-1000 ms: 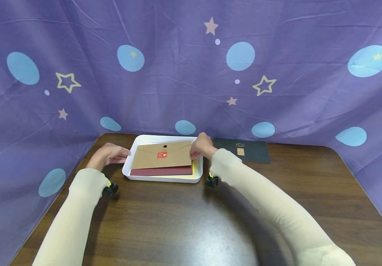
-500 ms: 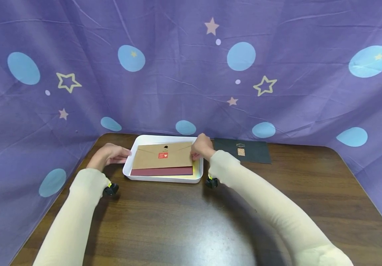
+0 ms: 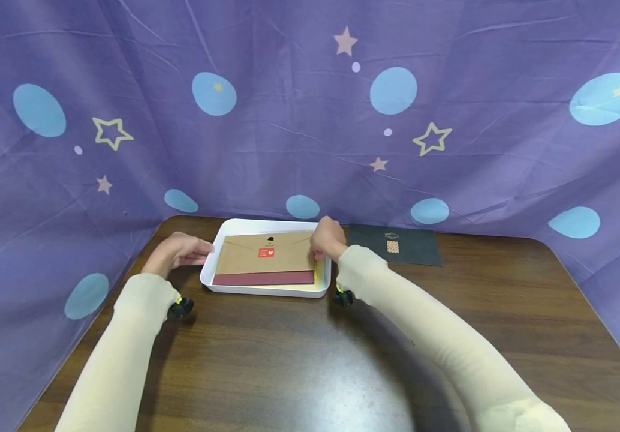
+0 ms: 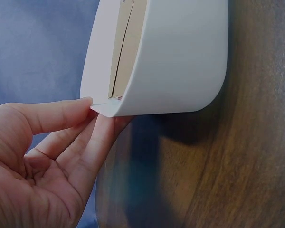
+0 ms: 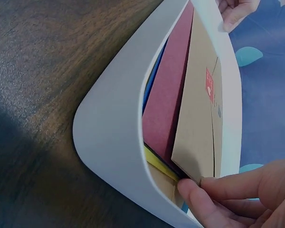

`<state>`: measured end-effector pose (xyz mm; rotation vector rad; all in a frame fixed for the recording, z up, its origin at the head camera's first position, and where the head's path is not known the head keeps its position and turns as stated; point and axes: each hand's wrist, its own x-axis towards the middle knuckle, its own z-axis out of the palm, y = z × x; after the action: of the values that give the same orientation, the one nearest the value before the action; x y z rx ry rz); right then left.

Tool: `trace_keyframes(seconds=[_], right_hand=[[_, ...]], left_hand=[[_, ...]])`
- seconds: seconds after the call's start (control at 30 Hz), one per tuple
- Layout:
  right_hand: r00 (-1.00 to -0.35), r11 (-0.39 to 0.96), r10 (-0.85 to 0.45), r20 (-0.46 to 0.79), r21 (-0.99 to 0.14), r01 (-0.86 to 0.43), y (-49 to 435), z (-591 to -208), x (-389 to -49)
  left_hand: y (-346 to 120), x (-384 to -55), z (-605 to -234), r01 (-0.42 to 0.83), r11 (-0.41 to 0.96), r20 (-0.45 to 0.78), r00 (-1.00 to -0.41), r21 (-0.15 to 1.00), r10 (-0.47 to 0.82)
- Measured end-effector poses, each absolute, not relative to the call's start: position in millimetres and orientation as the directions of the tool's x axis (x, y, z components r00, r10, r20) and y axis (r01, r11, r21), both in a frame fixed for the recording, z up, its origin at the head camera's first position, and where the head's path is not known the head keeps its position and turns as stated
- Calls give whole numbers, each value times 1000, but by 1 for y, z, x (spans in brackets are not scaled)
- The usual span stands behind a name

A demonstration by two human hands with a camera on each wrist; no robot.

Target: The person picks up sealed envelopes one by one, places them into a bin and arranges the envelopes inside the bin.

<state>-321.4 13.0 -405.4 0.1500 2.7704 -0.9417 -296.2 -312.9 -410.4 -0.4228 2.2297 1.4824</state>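
A white tray (image 3: pixel 267 293) holds a stack of envelopes near the table's back edge. On top lies a brown envelope (image 3: pixel 250 258) with a red heart sticker; a dark red envelope (image 3: pixel 272 278) shows below its front edge. My left hand (image 3: pixel 183 248) pinches the tray's left rim between thumb and fingers, as the left wrist view shows closely. At the stack's right side, my right hand (image 3: pixel 327 237) pinches the brown envelope's edge. Whether it also grips envelopes underneath, I cannot tell. In the right wrist view, yellow (image 5: pixel 161 163) and blue (image 5: pixel 154 85) edges peek out below.
A black envelope (image 3: pixel 412 247) with a gold label lies flat on the wooden table (image 3: pixel 267 360), right of the tray. Behind the table hangs a purple curtain (image 3: pixel 288 150) with stars and blue spots.
The brown envelope's right front corner has come down slightly, and my right hand has shifted a little with it. My left hand keeps its hold on the tray rim.
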Motion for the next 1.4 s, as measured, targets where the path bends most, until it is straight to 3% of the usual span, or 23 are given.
trace_keyframes(seconds=[0.53,0.97,1.2,1.4], right_hand=[[-969,779,18,-246,-604,167,15,-403,-321],[-952,665,-7,-306,-712,224,26,-397,-322],[-925,412,-163,-343,-876,252,47,-387,-321],[-905,414,-286,-315,-892,179,75,-373,-320]], left_hand=[[-312,-293,-409,-476,387,-503,-864,790,-36],[-313,-293,-411,-470,381,-496,-868,796,-35],[-313,-293,-412,-469,377,-495,-869,799,-32],[-313,-294,-411,-463,385,-491,-871,799,-28]])
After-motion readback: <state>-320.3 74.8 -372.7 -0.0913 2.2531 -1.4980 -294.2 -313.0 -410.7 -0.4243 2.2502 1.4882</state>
